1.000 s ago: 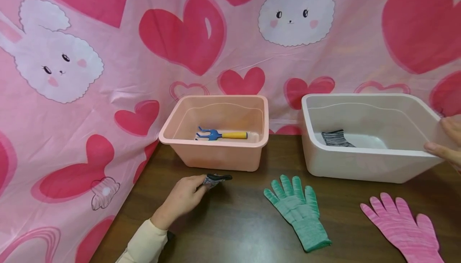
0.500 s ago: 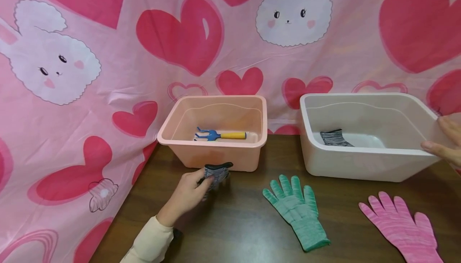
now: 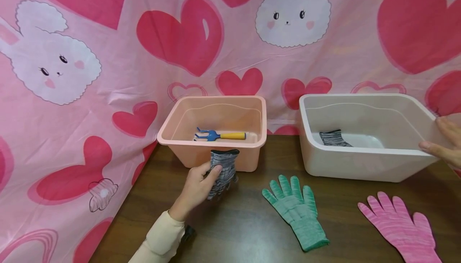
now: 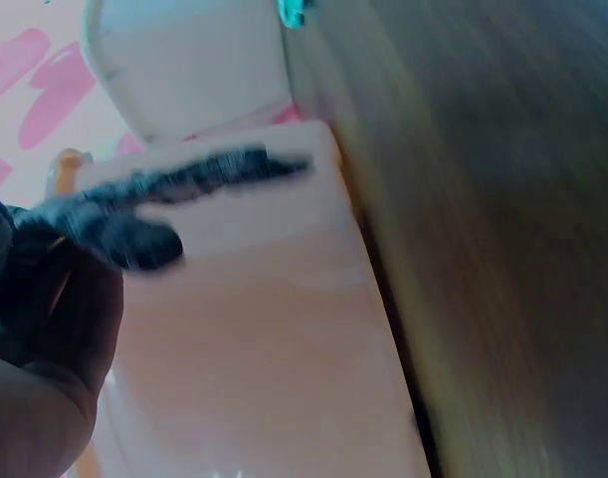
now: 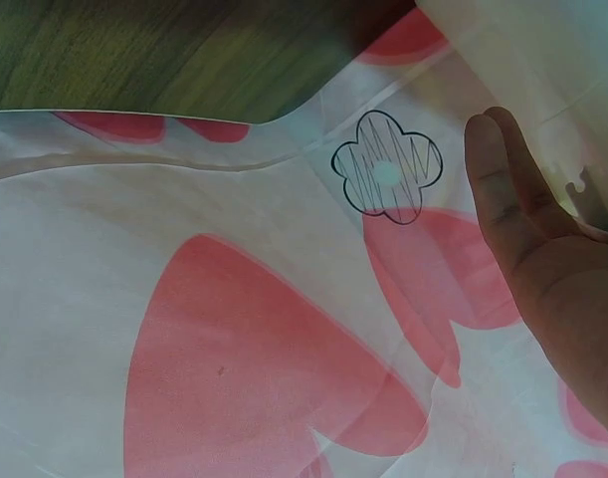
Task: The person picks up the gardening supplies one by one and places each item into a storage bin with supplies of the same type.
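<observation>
In the head view my left hand [image 3: 196,187] pinches a grey-and-black knit glove [image 3: 225,167] between thumb and fingers, its dark cuff up and its fingers hanging down, in front of the peach bin [image 3: 212,155]. The same glove [image 4: 134,209] looks blurred in the left wrist view. At the right edge, my right hand [image 3: 444,139] touches the white bin [image 3: 360,167], thumb at the near rim. Its fingers look straight against the wall in the right wrist view. Another grey-and-black knit piece [image 3: 334,138] lies partly hidden inside the white bin.
A blue hand fork with a yellow handle [image 3: 221,135] lies in the peach bin. On the wooden table [image 3: 248,227] lie a green glove [image 3: 299,211] and a pink glove [image 3: 401,225]. A pink patterned cloth [image 3: 165,75] hangs behind the bins.
My left hand has lifted the grey-and-black glove up and rightward, toward the peach bin's front, and more of the glove now shows. The right hand stays at the white bin.
</observation>
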### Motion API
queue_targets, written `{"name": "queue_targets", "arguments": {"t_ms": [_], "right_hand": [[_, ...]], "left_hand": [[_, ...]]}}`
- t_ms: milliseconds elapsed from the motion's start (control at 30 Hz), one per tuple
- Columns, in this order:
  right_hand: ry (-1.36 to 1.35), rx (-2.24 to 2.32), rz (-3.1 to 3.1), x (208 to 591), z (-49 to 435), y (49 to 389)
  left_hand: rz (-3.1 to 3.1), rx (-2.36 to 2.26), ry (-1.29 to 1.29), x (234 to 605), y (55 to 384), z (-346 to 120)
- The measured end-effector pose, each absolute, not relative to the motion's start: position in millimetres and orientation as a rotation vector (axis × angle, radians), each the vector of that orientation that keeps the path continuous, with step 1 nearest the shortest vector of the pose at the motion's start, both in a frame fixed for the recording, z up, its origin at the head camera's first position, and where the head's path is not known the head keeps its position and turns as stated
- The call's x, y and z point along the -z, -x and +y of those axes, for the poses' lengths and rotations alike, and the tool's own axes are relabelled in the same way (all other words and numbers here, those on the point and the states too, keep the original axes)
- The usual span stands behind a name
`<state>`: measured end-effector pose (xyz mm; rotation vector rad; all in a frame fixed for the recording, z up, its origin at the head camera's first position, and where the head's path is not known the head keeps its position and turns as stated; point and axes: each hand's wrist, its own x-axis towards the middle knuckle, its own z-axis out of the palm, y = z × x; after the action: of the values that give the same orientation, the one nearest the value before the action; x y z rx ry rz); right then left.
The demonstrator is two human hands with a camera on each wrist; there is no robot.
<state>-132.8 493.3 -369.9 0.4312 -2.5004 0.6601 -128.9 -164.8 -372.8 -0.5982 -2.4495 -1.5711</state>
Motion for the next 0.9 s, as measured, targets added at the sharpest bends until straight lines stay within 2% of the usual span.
{"name": "queue_targets", "arguments": {"t_ms": [67, 233, 533, 900], "right_hand": [[-0.234, -0.771, -2.594, 371, 497, 135], [-0.139, -0.795, -2.7, 371, 503, 139], [-0.08, -0.771, -2.831, 359, 495, 138], [-0.068, -0.785, -2.893, 352, 494, 139]], "left_hand": [[-2.393, 1.618, 0.595, 373, 130, -160], [-2.285, 1.716, 0.607, 372, 133, -149], [-2.149, 1.937, 0.611, 367, 134, -128], [-2.09, 1.943, 0.565, 363, 136, -106]]}}
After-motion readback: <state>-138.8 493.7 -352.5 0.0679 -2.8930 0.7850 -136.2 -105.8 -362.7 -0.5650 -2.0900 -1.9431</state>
